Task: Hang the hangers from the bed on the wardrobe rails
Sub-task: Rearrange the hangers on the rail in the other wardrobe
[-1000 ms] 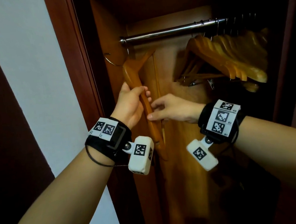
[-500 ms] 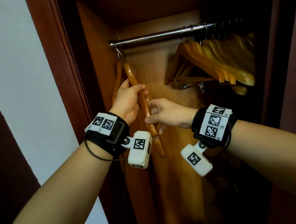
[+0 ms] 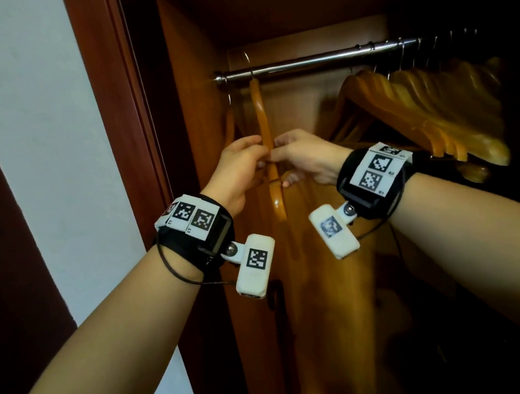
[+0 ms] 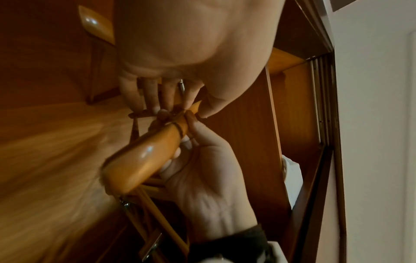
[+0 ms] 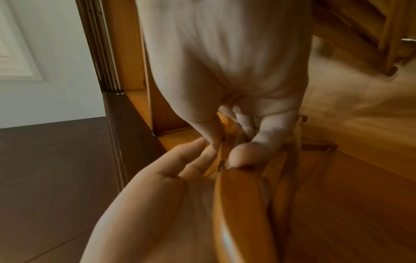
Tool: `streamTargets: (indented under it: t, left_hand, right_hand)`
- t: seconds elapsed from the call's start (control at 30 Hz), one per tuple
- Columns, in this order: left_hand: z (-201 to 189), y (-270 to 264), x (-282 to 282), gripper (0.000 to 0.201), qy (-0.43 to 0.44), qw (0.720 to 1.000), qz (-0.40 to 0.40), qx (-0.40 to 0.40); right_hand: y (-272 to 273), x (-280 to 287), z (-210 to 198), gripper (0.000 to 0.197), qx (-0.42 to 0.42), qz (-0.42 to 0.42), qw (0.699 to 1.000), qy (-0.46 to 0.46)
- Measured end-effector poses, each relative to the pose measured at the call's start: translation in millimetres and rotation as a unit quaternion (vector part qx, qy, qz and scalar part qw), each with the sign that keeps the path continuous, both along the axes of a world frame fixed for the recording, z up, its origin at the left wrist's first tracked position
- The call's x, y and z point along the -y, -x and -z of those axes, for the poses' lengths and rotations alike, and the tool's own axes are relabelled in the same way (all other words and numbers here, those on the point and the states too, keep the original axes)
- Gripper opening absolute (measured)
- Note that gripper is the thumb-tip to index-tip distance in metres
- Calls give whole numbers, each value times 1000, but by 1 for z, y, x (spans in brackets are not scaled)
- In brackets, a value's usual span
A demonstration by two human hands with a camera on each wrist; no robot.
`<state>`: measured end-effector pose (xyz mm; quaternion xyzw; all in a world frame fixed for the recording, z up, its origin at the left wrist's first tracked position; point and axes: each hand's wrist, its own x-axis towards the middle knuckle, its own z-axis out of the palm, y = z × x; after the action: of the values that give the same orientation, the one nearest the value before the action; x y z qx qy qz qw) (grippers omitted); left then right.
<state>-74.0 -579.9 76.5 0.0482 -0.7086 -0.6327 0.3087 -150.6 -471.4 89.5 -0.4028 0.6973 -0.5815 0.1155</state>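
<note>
A pale wall (image 3: 42, 154) stands at the far left, then the dark red-brown wardrobe frame (image 3: 109, 93) and the orange wooden side panel (image 3: 191, 86) just inside it. The left hand (image 3: 240, 170) pinches the wooden hanger (image 3: 262, 123) between thumb and fingertips. The hanger is glossy amber wood, seen edge-on and nearly upright, its metal hook over the left end of the chrome rail (image 3: 318, 61), close to the side panel. The right hand (image 3: 307, 157) grips the same arm from the other side, fingers curled around it. Further right, a packed row of matching hangers (image 3: 428, 107) hangs from the rail.
</note>
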Motion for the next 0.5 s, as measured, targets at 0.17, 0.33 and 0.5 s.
streamTargets:
  t: [0.17,0.33,0.5]
  left_hand:
    - [-8,6,12,37,40,999,13,20]
    - [-15,11,23,42,73,997,3,31]
    - [-19,13,28,39,71,997,-9,37]
  right_hand:
    - [17,18,-23,11,28,4,999,19]
    - [29,36,-34,10,61,1,998,26]
    - [35,48,-36,12,87,-16,996,31]
